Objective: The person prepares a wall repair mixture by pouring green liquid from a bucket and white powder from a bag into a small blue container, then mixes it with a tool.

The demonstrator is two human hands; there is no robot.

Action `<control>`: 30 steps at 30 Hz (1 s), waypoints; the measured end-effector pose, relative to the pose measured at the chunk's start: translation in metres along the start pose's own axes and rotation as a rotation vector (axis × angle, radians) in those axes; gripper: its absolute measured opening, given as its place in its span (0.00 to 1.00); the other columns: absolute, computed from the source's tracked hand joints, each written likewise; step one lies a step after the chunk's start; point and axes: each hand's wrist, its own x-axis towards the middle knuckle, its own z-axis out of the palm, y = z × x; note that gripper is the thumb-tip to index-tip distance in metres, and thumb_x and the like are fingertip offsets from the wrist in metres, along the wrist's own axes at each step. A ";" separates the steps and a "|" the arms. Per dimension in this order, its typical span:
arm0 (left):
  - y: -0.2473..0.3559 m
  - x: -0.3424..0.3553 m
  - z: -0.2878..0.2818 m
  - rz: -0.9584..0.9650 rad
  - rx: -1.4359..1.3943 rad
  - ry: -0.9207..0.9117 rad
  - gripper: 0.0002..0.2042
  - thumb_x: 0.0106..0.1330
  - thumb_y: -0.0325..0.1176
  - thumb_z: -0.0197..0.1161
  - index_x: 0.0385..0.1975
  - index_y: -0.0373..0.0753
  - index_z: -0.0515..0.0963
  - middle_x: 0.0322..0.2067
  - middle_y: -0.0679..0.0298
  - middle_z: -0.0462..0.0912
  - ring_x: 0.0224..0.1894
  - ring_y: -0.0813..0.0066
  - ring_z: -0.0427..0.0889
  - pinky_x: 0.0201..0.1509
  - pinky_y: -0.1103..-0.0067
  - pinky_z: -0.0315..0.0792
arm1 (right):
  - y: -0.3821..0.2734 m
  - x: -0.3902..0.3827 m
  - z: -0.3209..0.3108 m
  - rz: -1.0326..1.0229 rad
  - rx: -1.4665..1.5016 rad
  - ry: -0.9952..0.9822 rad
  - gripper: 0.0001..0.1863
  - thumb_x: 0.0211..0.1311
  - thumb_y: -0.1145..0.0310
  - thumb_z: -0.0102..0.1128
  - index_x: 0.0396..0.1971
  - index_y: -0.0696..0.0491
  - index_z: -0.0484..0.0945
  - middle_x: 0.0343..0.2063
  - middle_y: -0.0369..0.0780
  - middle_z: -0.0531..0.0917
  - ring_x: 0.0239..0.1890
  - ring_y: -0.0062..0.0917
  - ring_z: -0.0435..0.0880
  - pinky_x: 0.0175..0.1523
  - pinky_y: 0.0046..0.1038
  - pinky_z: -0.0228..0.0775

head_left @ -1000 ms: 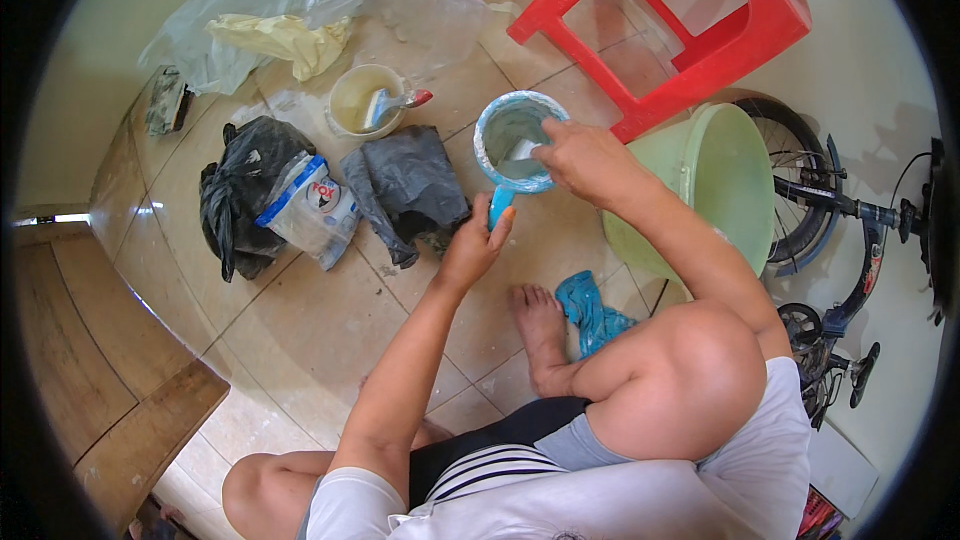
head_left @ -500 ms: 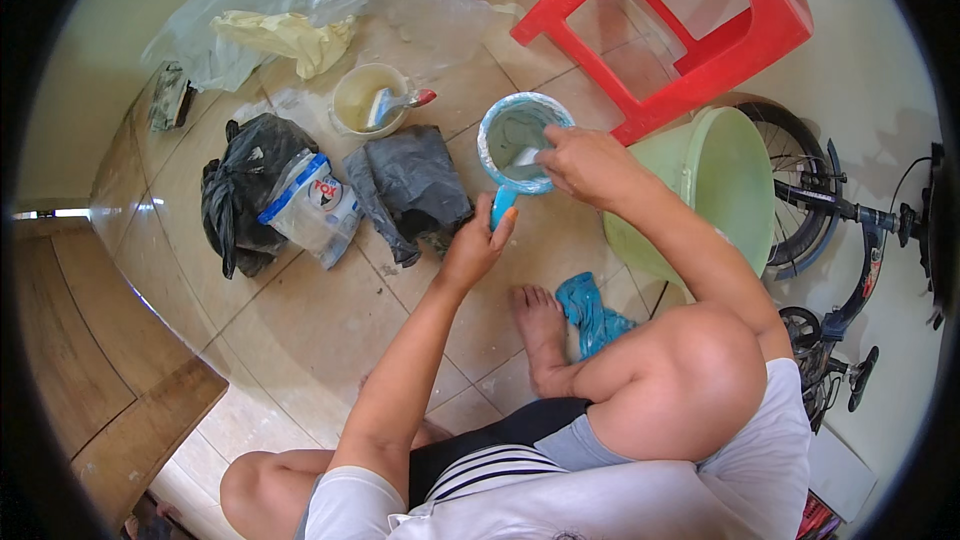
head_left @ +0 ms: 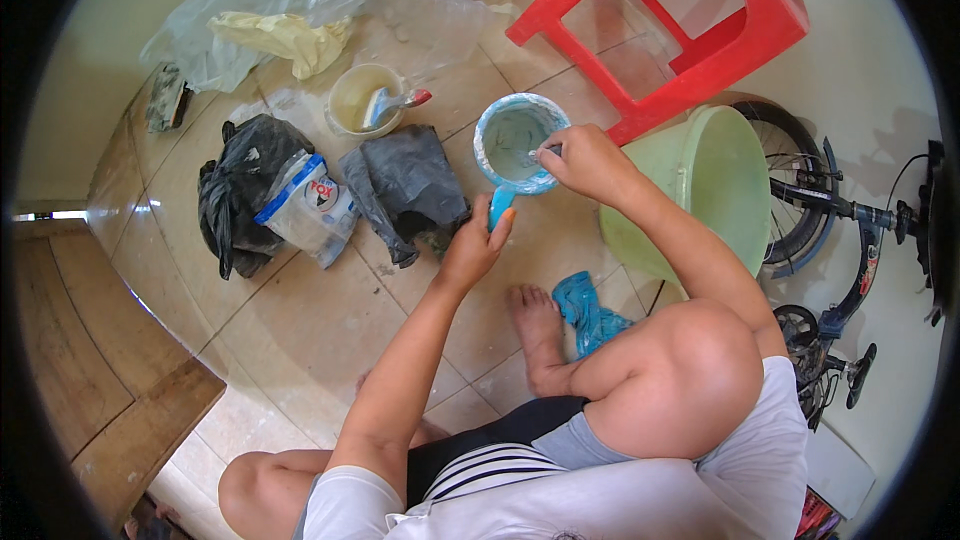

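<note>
My left hand is closed round the handle of a blue dipper, holding it above the tiled floor. Pale smears coat the dipper's rim, and a greyish-white paste lines its inside. At the dipper's right rim, my right hand pinches a small flat-bladed tool. Most of that tool is hidden by the fingers, and its lower end is hard to make out. Left of the dipper, a brush with a red-tipped handle rests in a small cream tub.
A dark plastic sheet, a clear printed bag and a black bag lie left. On the right are a red stool, a green bucket and a bicycle. A blue plastic bag lies beside my foot.
My right hand has drawn the tool from inside the dipper toward its right rim, so less of the blade shows. The left hand keeps its hold on the handle.
</note>
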 end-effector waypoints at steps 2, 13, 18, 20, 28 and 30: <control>-0.002 -0.001 -0.002 -0.001 0.003 0.001 0.19 0.75 0.47 0.53 0.53 0.39 0.65 0.32 0.43 0.80 0.38 0.39 0.81 0.39 0.60 0.73 | -0.009 0.002 -0.003 0.090 0.068 -0.001 0.17 0.58 0.60 0.60 0.31 0.60 0.86 0.29 0.55 0.84 0.34 0.50 0.85 0.44 0.44 0.77; -0.006 0.001 -0.001 -0.025 0.015 -0.012 0.19 0.75 0.46 0.55 0.52 0.38 0.66 0.29 0.49 0.77 0.30 0.56 0.80 0.37 0.66 0.72 | -0.011 -0.004 -0.003 -0.020 -0.028 -0.034 0.16 0.58 0.60 0.62 0.32 0.58 0.86 0.30 0.53 0.85 0.36 0.47 0.85 0.44 0.43 0.76; -0.010 0.002 0.002 0.025 0.022 0.016 0.19 0.75 0.47 0.54 0.53 0.39 0.64 0.31 0.46 0.80 0.35 0.44 0.82 0.38 0.62 0.73 | -0.010 0.009 0.007 -0.103 -0.084 0.127 0.16 0.58 0.59 0.62 0.31 0.59 0.86 0.30 0.53 0.85 0.35 0.48 0.84 0.43 0.44 0.76; -0.007 0.001 0.000 0.015 -0.004 0.017 0.19 0.75 0.47 0.54 0.53 0.39 0.65 0.30 0.47 0.79 0.33 0.49 0.81 0.38 0.63 0.73 | -0.011 0.013 0.009 -0.146 0.027 0.147 0.16 0.58 0.59 0.62 0.30 0.59 0.86 0.29 0.53 0.85 0.34 0.49 0.84 0.43 0.45 0.76; -0.006 0.002 -0.001 -0.028 0.014 -0.007 0.18 0.75 0.45 0.55 0.52 0.38 0.66 0.29 0.49 0.77 0.31 0.57 0.80 0.38 0.66 0.73 | -0.007 0.003 -0.005 0.022 -0.099 -0.027 0.15 0.58 0.59 0.62 0.29 0.58 0.85 0.29 0.52 0.85 0.34 0.48 0.84 0.42 0.45 0.76; -0.009 0.001 0.002 0.001 0.022 0.036 0.18 0.75 0.45 0.55 0.52 0.38 0.66 0.29 0.49 0.77 0.31 0.56 0.80 0.38 0.66 0.73 | -0.005 0.006 -0.004 -0.025 -0.144 0.047 0.15 0.58 0.59 0.62 0.29 0.57 0.85 0.31 0.51 0.84 0.35 0.47 0.84 0.42 0.45 0.76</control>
